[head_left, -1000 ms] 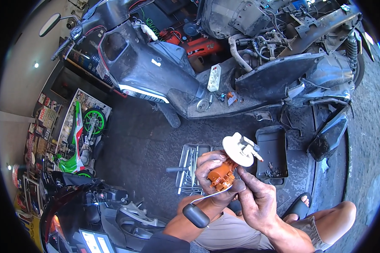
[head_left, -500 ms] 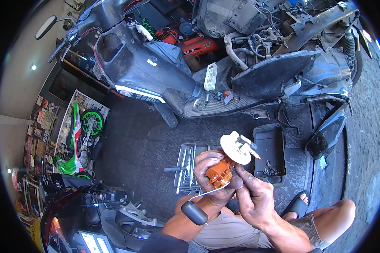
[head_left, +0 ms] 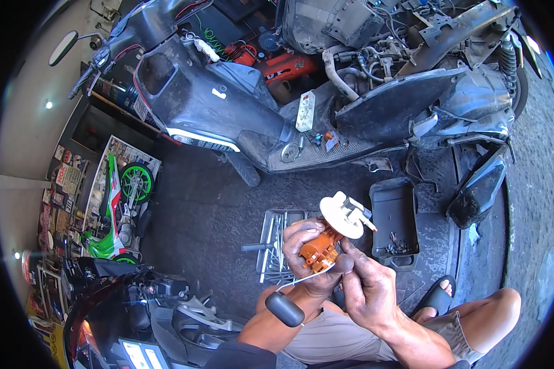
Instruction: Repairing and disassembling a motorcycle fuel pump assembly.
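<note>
Green, red and white motorcycle well left of the metal tool tray. Dark red motorcycle, cut off by picture rim, lower left of tray. Partly stripped black scooter stretches across, beyond tray; its footboard carries a metal ring, white power strip and small orange connector. Chrome tools lie inside tray. Black float hangs below tray in view, on thin wire arm. Left hand overlaps tray's right edge in view, fingers wrapped and clamped around the orange body of a fuel pump module. Module is held up right of tray, tilted, cream flange end to upper right; wire arm runs from its lower end. Right hand, farther right of tray, index tip at module's right side, thumb tip close to left thumb; can't tell if it pinches anything. Black plastic pan, well right of tray, holds small bits. Black slipper lower right of tray, on a foot. Loose black panel far right of tray.
</note>
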{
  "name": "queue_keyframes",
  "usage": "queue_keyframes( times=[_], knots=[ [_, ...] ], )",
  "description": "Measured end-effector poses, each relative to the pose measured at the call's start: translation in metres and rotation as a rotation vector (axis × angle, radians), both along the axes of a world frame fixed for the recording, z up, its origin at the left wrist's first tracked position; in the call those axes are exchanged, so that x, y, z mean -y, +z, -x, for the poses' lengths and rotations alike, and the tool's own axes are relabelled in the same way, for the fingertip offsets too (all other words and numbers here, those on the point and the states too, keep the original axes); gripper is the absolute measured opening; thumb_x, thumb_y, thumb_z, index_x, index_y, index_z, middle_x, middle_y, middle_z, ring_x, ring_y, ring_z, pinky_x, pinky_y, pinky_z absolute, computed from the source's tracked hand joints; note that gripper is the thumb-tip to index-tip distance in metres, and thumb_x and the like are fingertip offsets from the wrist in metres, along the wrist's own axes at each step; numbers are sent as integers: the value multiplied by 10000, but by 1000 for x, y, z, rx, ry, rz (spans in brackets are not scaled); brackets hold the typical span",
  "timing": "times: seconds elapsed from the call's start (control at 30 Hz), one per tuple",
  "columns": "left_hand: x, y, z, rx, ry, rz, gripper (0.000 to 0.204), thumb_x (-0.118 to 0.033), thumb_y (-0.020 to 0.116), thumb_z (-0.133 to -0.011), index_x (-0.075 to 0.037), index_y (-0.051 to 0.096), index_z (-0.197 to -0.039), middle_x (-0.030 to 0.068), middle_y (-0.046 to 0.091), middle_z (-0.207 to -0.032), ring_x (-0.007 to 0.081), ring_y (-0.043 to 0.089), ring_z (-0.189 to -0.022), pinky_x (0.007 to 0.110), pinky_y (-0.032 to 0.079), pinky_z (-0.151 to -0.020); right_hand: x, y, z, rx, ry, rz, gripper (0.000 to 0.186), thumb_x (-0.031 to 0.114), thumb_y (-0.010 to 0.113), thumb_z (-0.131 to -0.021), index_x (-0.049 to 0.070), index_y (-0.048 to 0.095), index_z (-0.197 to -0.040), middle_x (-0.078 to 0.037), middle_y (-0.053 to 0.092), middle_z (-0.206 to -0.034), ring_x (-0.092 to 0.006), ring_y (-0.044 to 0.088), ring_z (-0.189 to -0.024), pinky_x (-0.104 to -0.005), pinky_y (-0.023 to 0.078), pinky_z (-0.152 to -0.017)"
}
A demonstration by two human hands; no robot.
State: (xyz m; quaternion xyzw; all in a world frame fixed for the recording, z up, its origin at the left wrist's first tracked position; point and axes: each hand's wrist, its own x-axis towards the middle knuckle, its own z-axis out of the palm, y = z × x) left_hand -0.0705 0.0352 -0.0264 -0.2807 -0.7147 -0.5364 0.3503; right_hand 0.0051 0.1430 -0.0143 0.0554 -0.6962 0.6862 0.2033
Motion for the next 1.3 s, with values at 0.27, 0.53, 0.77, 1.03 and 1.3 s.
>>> queue_keyframes(
  times=[0.27, 0.53, 0.77, 1.03, 1.3],
  knots=[
    [-1, -3, 0, 28, -35, -19, 731, -540, 802, -771, -96, 413, -1203, 105, 457, -1104, 221, 572, -1019, 345, 541, -863, -5, 2, 0, 83, 59, 27, 370, -18, 556, -910, -116, 578, -1266, -265, 698, -947, -274, 729, -791, -334, 579, -677],
    [3, -1, -3, 49, -43, 33, 716, -496, 823, -775, -87, 414, -1198, 123, 454, -1125, 233, 576, -1026, 342, 541, -863, -1, -4, 1, -29, -11, -26, 358, -41, 545, -918, -130, 573, -1263, -265, 700, -934, -240, 731, -757, -309, 567, -635],
    [0, -7, -2, 49, -63, -57, 710, -510, 810, -780, -85, 408, -1183, 125, 454, -1126, 225, 576, -1031, 338, 542, -865, -3, -6, 3, -9, 27, -86, 366, -62, 536, -914, -126, 566, -1273, -238, 695, -899, -211, 715, -702, -308, 561, -601],
    [-3, 2, 9, 232, 57, -170, 534, -472, 644, -938, -23, 448, -1151, 121, 540, -1027, 190, 569, -926, 319, 506, -813, -14, 18, 1, 355, 215, 98, 366, 27, 548, -896, -98, 590, -1237, -309, 673, -975, -436, 693, -877, -443, 557, -790],
    [6, 9, 31, 948, -186, -599, 501, -560, 533, -984, -60, 558, -1015, 43, 607, -873, 125, 620, -738, 269, 539, -652, -71, 25, -21, 471, 172, 104, 173, 3, 529, -892, -31, 637, -1022, -120, 676, -812, -170, 649, -701, -344, 529, -672]
  ],
)
